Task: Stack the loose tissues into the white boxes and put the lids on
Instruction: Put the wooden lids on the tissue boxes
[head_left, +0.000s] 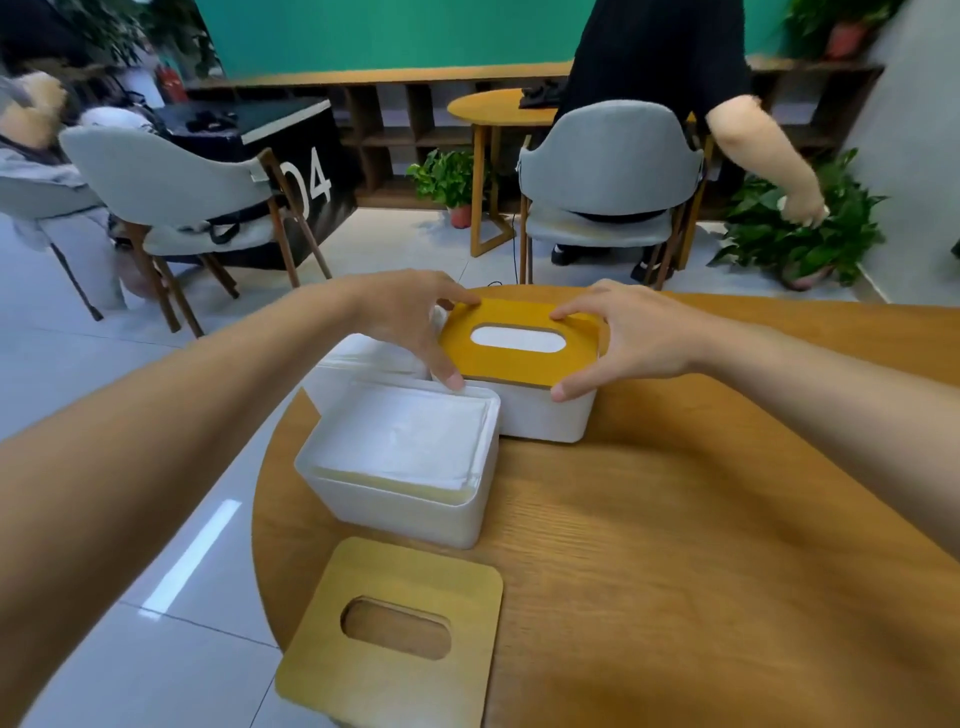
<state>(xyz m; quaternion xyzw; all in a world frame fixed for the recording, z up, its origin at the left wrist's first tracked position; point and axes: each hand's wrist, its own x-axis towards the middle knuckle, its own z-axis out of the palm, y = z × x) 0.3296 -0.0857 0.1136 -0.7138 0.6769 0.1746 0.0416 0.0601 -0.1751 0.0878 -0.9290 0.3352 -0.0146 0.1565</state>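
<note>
While both hands grip it from opposite ends, an orange-yellow wooden lid with an oval slot (519, 364) sits on top of the far white plastic box (540, 415) on the round wooden tabletop (675, 519). The left hand (410, 317) curls its fingers over the lid's far left edge, with the thumb at the near left corner. The right hand (639, 338) pinches the right end between forefinger and thumb.

Three white boxes are in view. The near white open box (395, 509) stands just beside the lidded one and holds a stack of white tissues (410, 436) reaching almost to its rim. A third white box (332, 379) lies behind it, partly hidden by the left hand.

There are two lids. The second pale wooden lid (374, 675) lies flat at the tabletop's near edge, overhanging it.
</note>
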